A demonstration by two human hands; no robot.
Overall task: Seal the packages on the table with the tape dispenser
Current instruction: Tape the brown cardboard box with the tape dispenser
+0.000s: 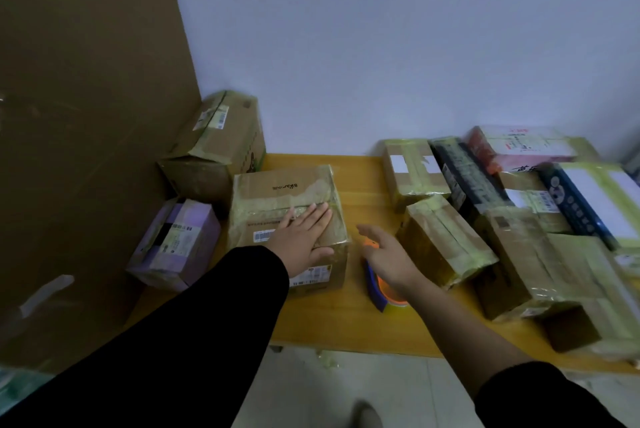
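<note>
Tape dispenser (382, 292), orange and blue, is sitting on the wooden table (363, 178) directly under the palm of my right hand (391, 259), whose fingers are hanging loose and spread, gripping nothing. I judge I am keeping it within reach for the next seam. My left hand (301, 237) is lying flat, fingers straight, pressing the yellowish tape strip on the cardboard box (277, 192), probably to bed it down. Just beside my right fingertips, taped packages (446, 240) are crowding together.
</note>
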